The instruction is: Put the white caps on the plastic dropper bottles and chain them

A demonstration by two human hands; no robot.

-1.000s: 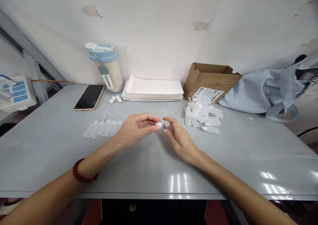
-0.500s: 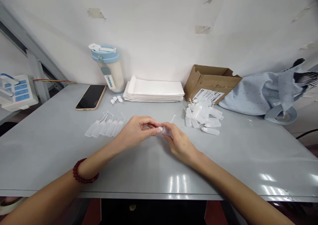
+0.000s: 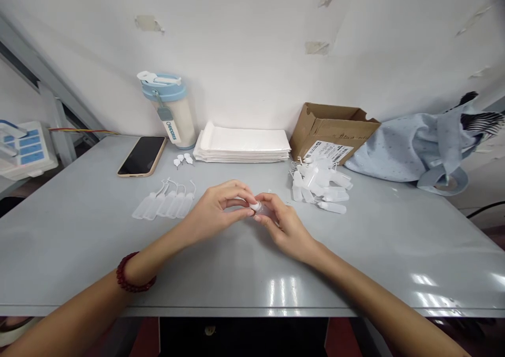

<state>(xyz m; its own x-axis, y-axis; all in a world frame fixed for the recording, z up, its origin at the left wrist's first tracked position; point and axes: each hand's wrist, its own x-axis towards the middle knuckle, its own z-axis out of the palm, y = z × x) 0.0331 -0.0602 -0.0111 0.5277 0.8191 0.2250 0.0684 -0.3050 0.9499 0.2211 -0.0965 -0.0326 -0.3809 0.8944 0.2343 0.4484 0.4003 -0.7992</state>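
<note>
Plastic bottles [image 3: 169, 205], milky and thin-tailed, lie in their slanted row on the tabletop [image 3: 236, 267] at my left, just as a second ago, with the loose white caps [image 3: 180, 157] behind them. My left hand [image 3: 221, 204] has its fingers pinched around a small white cap [image 3: 255, 206]. A second ago a gap parted that cap from the bottle; now it meets the bottle's mouth, though I can't tell whether it is fully seated. The held bottle [image 3: 263, 208] is off the tabletop between my hands, frosted and see-through, mostly hidden by my fingers. My right hand [image 3: 287, 220] is closed around its body. The thin tail that stuck out beyond those fingers half a second ago now barely shows. Farther right, the heap of bottles [image 3: 321, 181] lies unchanged.
</note>
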